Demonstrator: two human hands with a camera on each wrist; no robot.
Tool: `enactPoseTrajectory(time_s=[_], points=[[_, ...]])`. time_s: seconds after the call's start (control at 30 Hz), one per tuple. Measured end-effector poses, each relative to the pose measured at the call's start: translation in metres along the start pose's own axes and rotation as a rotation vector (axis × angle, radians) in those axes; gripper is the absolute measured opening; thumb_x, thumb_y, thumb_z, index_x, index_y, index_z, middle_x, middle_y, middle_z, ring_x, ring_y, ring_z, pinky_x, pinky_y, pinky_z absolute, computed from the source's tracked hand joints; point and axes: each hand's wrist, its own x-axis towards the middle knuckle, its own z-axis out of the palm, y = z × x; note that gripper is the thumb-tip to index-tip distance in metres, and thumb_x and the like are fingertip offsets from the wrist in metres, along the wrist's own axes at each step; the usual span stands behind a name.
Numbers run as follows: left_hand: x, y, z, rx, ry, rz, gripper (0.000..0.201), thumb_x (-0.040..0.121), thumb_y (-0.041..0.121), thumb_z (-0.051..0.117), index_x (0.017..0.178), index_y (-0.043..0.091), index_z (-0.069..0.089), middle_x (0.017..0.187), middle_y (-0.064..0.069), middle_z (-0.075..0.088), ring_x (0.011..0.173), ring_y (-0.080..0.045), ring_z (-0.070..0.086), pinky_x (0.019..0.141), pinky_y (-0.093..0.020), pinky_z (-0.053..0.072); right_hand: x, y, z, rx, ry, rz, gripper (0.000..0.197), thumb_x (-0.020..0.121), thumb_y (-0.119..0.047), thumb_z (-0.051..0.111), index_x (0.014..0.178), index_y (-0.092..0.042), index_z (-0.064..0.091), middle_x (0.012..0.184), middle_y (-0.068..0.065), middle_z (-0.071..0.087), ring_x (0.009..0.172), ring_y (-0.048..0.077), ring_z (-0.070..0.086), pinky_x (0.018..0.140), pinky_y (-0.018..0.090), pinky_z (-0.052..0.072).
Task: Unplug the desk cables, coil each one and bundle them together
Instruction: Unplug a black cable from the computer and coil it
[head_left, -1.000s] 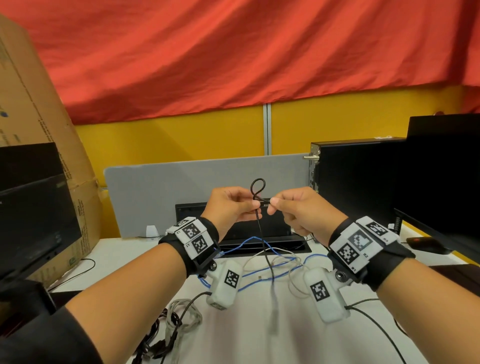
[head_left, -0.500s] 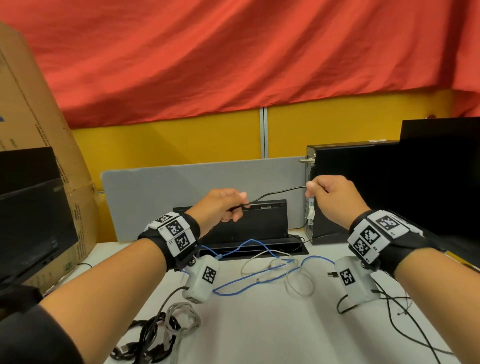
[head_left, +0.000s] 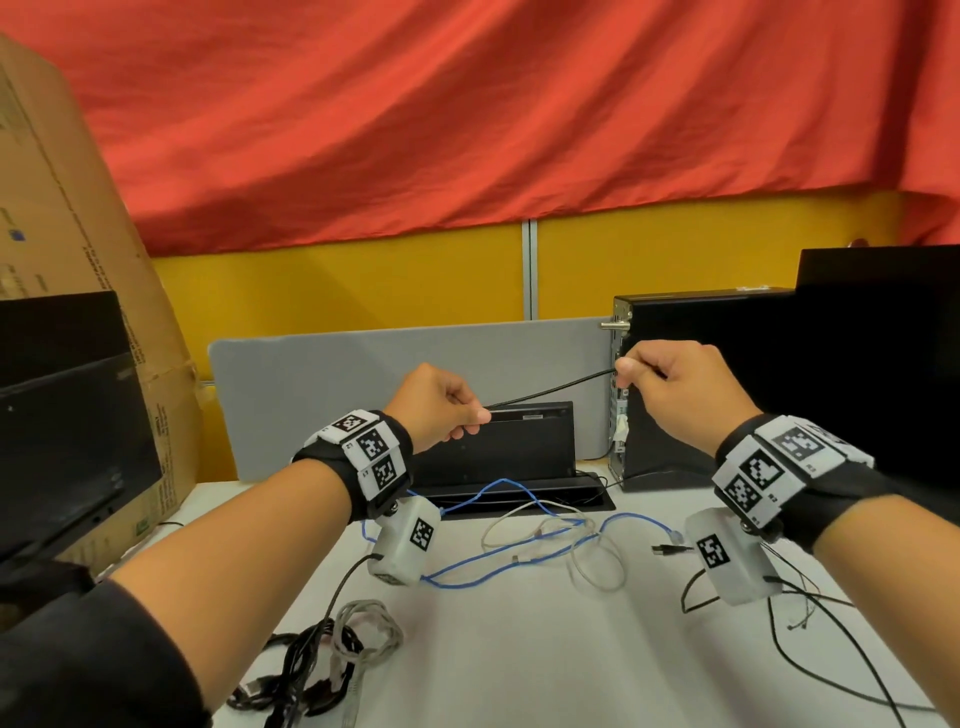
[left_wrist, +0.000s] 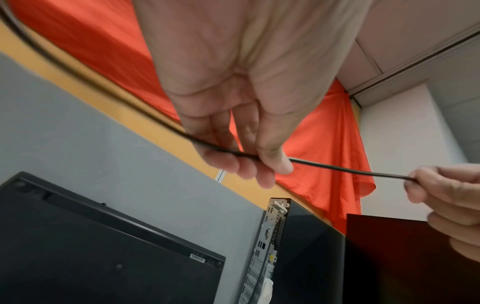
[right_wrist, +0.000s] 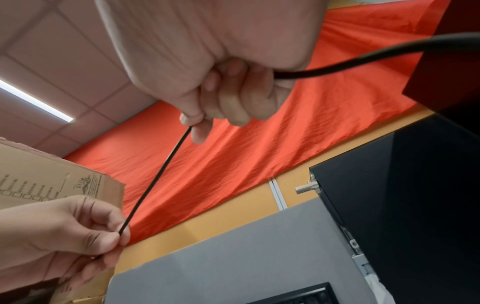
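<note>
A thin black cable (head_left: 550, 389) runs taut between my two hands above the desk. My left hand (head_left: 447, 410) pinches one end of the stretch between thumb and fingers (left_wrist: 259, 158). My right hand (head_left: 670, 379), higher and to the right, grips the cable (right_wrist: 155, 179) in a curled fist, and the rest trails out behind the palm (right_wrist: 363, 59). On the white desk (head_left: 519, 649) lie a loose blue cable (head_left: 488, 561), a loose grey-white cable (head_left: 587, 556), a coiled grey cable (head_left: 363, 629) and a black cable bundle (head_left: 291, 680) at the lower left.
A black computer tower (head_left: 696, 384) stands at the right with a monitor (head_left: 883, 364) in front of it. A second monitor (head_left: 67, 431) and a cardboard box (head_left: 78, 260) stand left. A grey divider panel (head_left: 363, 379) and a black cable tray (head_left: 519, 452) sit behind.
A second ago both hands were together, holding a small loop of the black cable. They have pulled apart, the right hand going up and right, and the cable is now stretched straight.
</note>
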Motion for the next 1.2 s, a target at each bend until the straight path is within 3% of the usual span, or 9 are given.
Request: enactPoseTrajectory(time_s=[0.2, 0.37, 0.47, 0.6, 0.8, 0.9, 1.07, 1.13, 1.2], points=[[-0.003, -0.002, -0.006, 0.083, -0.101, -0.008, 0.014, 0.091, 0.024, 0.066, 0.080, 0.016, 0.065, 0.063, 0.003, 0.064, 0.053, -0.004, 0.051, 0.055, -0.019, 0.042, 0.003, 0.015, 0.000, -0.096, 0.000, 0.043, 0.029, 0.096, -0.032, 0.051, 0.073, -0.021, 0.065, 0.054, -0.004, 0.055, 0.046, 0.010, 0.046, 0.048, 0.021, 0.033], [-0.008, -0.023, -0.024, 0.139, -0.068, -0.036, 0.014, 0.093, 0.023, 0.062, 0.086, 0.012, 0.067, 0.062, 0.004, 0.063, 0.063, -0.006, 0.055, 0.073, -0.024, 0.043, 0.007, 0.044, -0.007, -0.162, 0.039, 0.118, 0.029, 0.096, -0.032, 0.051, 0.068, -0.030, 0.061, 0.056, -0.006, 0.057, 0.050, 0.014, 0.054, 0.049, 0.023, 0.036], [-0.007, -0.032, -0.033, 0.160, -0.025, -0.039, 0.013, 0.093, 0.023, 0.063, 0.083, 0.016, 0.067, 0.064, 0.002, 0.066, 0.070, -0.011, 0.060, 0.075, -0.022, 0.044, 0.005, 0.055, -0.003, -0.210, 0.021, 0.129, 0.030, 0.097, -0.033, 0.051, 0.068, -0.032, 0.059, 0.057, -0.008, 0.057, 0.051, 0.014, 0.056, 0.048, 0.023, 0.037], [-0.007, -0.044, -0.039, 0.228, 0.007, -0.052, 0.013, 0.092, 0.021, 0.064, 0.079, 0.017, 0.064, 0.065, 0.001, 0.066, 0.071, -0.014, 0.061, 0.076, -0.027, 0.047, 0.003, 0.065, -0.003, -0.206, 0.043, 0.171, 0.030, 0.097, -0.032, 0.050, 0.069, -0.031, 0.059, 0.060, -0.005, 0.059, 0.054, 0.014, 0.056, 0.049, 0.022, 0.036], [-0.006, -0.052, -0.034, 0.301, -0.045, -0.096, 0.025, 0.093, 0.023, 0.063, 0.071, 0.013, 0.057, 0.061, 0.002, 0.063, 0.066, -0.011, 0.055, 0.077, -0.030, 0.045, -0.005, 0.078, 0.004, -0.203, 0.019, 0.233, 0.029, 0.097, -0.032, 0.049, 0.070, -0.029, 0.060, 0.059, -0.004, 0.058, 0.055, 0.013, 0.056, 0.049, 0.022, 0.033], [-0.009, -0.047, -0.029, 0.301, -0.101, -0.081, 0.029, 0.094, 0.028, 0.060, 0.069, 0.014, 0.057, 0.060, 0.003, 0.062, 0.067, -0.013, 0.055, 0.083, -0.032, 0.047, -0.008, 0.089, 0.006, -0.194, 0.023, 0.290, 0.030, 0.097, -0.032, 0.047, 0.070, -0.026, 0.061, 0.063, -0.001, 0.060, 0.060, 0.015, 0.057, 0.052, 0.025, 0.039], [-0.025, -0.024, -0.023, 0.299, -0.198, -0.042, 0.033, 0.094, 0.031, 0.059, 0.066, 0.015, 0.053, 0.054, 0.005, 0.057, 0.054, -0.011, 0.049, 0.060, -0.020, 0.042, -0.021, 0.113, 0.016, -0.242, -0.003, 0.397, 0.032, 0.096, -0.033, 0.046, 0.067, -0.026, 0.059, 0.064, 0.000, 0.060, 0.061, 0.018, 0.058, 0.055, 0.026, 0.043], [-0.030, -0.014, -0.019, 0.106, -0.284, -0.105, 0.039, 0.096, 0.029, 0.057, 0.062, 0.015, 0.048, 0.049, 0.003, 0.048, 0.046, -0.012, 0.040, 0.050, -0.017, 0.036, -0.026, 0.119, 0.021, -0.258, -0.022, 0.441, 0.033, 0.095, -0.032, 0.045, 0.066, -0.025, 0.058, 0.064, 0.001, 0.060, 0.062, 0.019, 0.057, 0.055, 0.027, 0.042], [-0.036, -0.004, -0.017, -0.195, -0.378, -0.181, 0.046, 0.100, 0.029, 0.049, 0.056, 0.017, 0.039, 0.049, 0.002, 0.033, 0.045, -0.014, 0.026, 0.045, -0.022, 0.025, -0.031, 0.122, 0.026, -0.259, -0.068, 0.479, 0.033, 0.095, -0.031, 0.044, 0.065, -0.023, 0.058, 0.065, 0.003, 0.060, 0.064, 0.020, 0.058, 0.058, 0.029, 0.044]])
